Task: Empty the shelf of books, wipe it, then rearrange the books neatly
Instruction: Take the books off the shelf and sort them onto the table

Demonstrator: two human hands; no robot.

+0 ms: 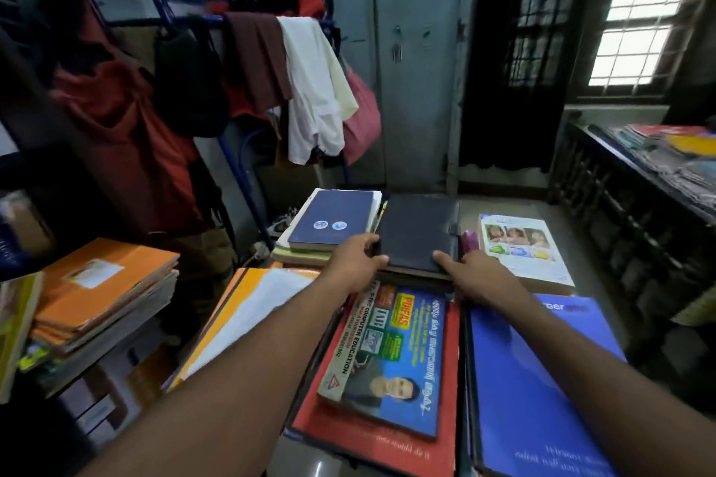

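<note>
Nearest the camera, a blue-covered book (542,391) is seen at the right and a computer education guide (387,356) lies on a red book (445,438) at the centre, both forearms reaching out over them. Left of these, orange-and-white notebooks (248,306) are fanned out, and a stack of orange notebooks (104,290) is piled further left. Just beyond the guide, a black diary (416,230) is held at its near edge by both hands — the left hand (358,263) grips its near-left corner with curled fingers, and the right hand (476,275) holds the near-right corner, thumb laid on the cover. The diary rests on top of other books, of which only the edges are seen. Beside it to the left, a navy book (329,219) tops a small pile; to the right, a white illustrated book (523,248) lies flat on the floor. Further back, clothes (306,89) are draped over a blue rack, a grey metal cupboard (410,50) stands behind, and a barred window (639,12) is lit at the far right above a dark table (620,182) stacked with papers.
</note>
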